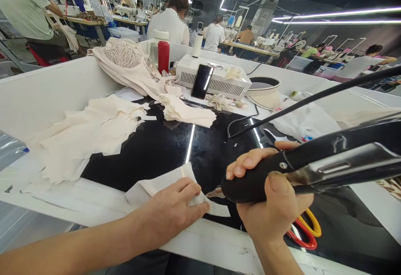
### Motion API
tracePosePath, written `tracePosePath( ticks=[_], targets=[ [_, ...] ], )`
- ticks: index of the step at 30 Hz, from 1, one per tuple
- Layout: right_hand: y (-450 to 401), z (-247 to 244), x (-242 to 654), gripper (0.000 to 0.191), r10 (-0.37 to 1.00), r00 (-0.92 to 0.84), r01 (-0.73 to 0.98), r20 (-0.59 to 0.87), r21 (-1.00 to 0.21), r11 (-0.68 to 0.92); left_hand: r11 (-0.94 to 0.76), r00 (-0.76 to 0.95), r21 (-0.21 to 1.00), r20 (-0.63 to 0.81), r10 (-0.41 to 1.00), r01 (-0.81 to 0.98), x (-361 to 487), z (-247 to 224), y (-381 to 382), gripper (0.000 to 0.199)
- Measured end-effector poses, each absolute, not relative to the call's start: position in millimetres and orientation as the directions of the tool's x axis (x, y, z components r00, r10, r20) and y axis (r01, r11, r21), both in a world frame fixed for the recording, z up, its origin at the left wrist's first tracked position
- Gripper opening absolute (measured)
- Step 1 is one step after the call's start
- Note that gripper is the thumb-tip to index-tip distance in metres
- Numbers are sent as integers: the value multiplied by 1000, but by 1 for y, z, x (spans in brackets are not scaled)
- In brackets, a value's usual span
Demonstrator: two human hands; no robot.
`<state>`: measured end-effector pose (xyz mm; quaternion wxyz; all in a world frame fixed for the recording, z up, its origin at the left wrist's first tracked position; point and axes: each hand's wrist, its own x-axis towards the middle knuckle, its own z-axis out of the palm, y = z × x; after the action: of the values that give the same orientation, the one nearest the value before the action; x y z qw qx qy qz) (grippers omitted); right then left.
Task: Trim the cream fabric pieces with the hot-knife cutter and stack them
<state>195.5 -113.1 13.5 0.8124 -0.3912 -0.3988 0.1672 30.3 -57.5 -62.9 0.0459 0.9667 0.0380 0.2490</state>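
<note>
My left hand has its fingers closed on a pale fabric piece at the front of the glossy black tabletop. Part of that fabric sticks out to the right of my fingertips. Wrapped round a thick black handheld tool is my right hand, its thumb near a silver lever. The tool's metal tip points left and meets the fabric edge beside my left fingertips. Red and yellow scissor handles lie under and right of my right wrist.
Cream fabric pieces lie in a pile at left. Behind are lace garments, a phone against a white box, a red bottle and a plastic bag. A black cable crosses at right. People sit beyond.
</note>
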Motion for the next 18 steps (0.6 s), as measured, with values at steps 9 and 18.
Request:
tracePosePath(
  ticks=[9,18],
  targets=[
    [-109,13,194,31,597,616,29,514,-773,634,-992,868,108,485,105,60,30,-62,-58,29],
    [-101,8,192,31,606,608,56,512,-789,611,-990,875,104,466,130,92,32,-67,-60,22]
  ],
)
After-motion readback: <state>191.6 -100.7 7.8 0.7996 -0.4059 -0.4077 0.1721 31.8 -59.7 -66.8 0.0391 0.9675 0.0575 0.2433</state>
